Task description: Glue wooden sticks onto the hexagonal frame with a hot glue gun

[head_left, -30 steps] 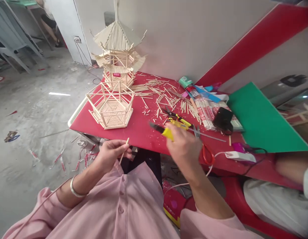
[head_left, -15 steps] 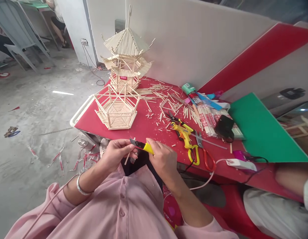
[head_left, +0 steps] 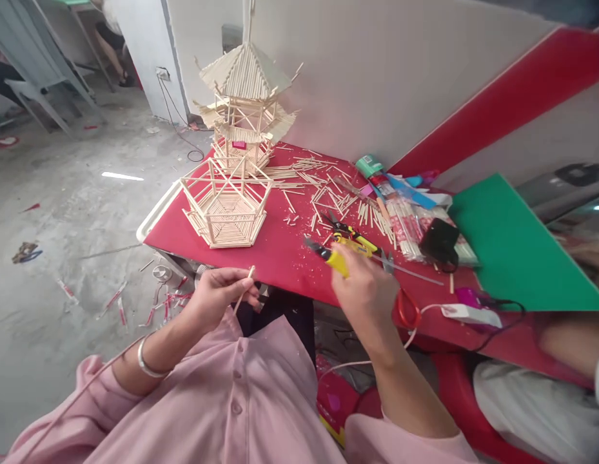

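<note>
My left hand [head_left: 226, 287] pinches a thin wooden stick [head_left: 251, 273] between thumb and fingertips, in front of the table's near edge. Gripped in my right hand [head_left: 364, 283] is a utility knife [head_left: 335, 261] with a yellow handle, its dark blade pointing up and left above the table. Behind the knife lies a yellow glue gun [head_left: 350, 247], partly covered by my hand. Beyond my left hand stands an open six-sided frame of sticks [head_left: 226, 216]. A taller pagoda model of sticks [head_left: 248, 96] rises behind it.
Loose sticks [head_left: 328, 193] and bits lie across the red table [head_left: 289, 258]. Yellow-black pliers [head_left: 362, 240], red-handled scissors [head_left: 406, 309], packed sticks [head_left: 405, 232], a white power strip [head_left: 471, 315] and a green board [head_left: 516, 245] are on the right. Another person's arm [head_left: 570, 345] is at far right.
My right hand has moved right and away from the stick with the knife, over the tools on the table. My left hand keeps the stick and has shifted slightly left.
</note>
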### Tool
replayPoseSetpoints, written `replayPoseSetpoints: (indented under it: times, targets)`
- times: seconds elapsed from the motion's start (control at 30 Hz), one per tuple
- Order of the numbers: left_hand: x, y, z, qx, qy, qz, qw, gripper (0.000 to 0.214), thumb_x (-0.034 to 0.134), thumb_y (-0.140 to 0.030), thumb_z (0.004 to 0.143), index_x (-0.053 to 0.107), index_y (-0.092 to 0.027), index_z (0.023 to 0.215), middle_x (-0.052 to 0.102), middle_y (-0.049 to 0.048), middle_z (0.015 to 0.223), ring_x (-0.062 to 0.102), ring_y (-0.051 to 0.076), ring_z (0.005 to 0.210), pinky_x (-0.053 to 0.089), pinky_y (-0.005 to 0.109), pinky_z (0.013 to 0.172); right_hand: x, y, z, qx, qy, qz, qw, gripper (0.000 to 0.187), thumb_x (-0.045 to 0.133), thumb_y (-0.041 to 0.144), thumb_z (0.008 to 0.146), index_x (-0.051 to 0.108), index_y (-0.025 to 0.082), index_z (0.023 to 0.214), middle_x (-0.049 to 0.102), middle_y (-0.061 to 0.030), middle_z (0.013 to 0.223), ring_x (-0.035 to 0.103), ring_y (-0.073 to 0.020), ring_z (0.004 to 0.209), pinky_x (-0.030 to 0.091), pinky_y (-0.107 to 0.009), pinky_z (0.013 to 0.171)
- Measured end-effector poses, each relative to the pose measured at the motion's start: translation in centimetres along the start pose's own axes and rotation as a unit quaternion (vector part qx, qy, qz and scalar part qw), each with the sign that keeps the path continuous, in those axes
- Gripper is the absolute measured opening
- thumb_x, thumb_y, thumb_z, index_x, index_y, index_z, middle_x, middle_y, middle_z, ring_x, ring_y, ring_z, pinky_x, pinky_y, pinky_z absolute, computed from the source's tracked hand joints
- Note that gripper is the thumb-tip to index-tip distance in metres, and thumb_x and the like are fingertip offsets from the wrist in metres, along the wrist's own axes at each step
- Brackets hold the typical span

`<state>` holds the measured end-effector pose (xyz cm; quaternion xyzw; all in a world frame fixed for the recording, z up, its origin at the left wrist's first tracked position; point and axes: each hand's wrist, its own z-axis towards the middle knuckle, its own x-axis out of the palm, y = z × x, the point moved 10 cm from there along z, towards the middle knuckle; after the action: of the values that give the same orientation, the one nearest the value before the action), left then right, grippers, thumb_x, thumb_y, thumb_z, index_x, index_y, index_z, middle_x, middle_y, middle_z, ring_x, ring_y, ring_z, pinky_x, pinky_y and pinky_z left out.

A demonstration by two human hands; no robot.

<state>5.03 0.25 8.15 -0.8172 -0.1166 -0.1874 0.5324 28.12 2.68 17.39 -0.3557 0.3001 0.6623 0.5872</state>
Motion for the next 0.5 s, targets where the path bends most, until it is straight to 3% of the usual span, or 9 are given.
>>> replayPoseSetpoints:
  times: [0.1,0.2,0.5]
  targets:
    - [1.0,-0.2,1.1,0.007,0.011,-0.004,1.000,0.038,0.091,-0.039,0.057,0.074,-0.011,0.074,0.072,0.0072,0.063,0.067,0.017,0.052,0.056,0.029,0.055,0.1,4.5,-1.5,-0.091,0.037,0.066,0.993,0.034,0.054,0.009,0.085,0.069,0.020,0.113,0.076,-0.0028,0.084,0.067,-0.0159,0.068,0.041,-0.027,0.062]
    - [2.1,-0.2,1.5,0.005,0.028,0.008,1.000,0.037,0.091,-0.040,0.058,0.075,-0.010,0.074,0.071,0.0070,0.063,0.066,0.016,0.052,0.055,0.028,0.055,0.4,6.9,-2.9,-0.097,0.048,0.099,0.989,0.031,0.052,0.008,0.088,0.069,0.018,0.113,0.076,-0.0031,0.083,0.068,-0.0153,0.069,0.043,-0.027,0.064]
    - [1.4,0.3,1.9,0.015,0.017,0.035,0.999,0.037,0.089,-0.042,0.060,0.074,-0.011,0.074,0.070,0.0064,0.064,0.066,0.016,0.054,0.056,0.029,0.056,2.0,6.5,-3.3,-0.070,0.082,0.137,0.985,0.031,0.054,0.008,0.088,0.069,0.020,0.113,0.078,-0.0039,0.091,0.071,-0.0155,0.076,0.046,-0.025,0.068]
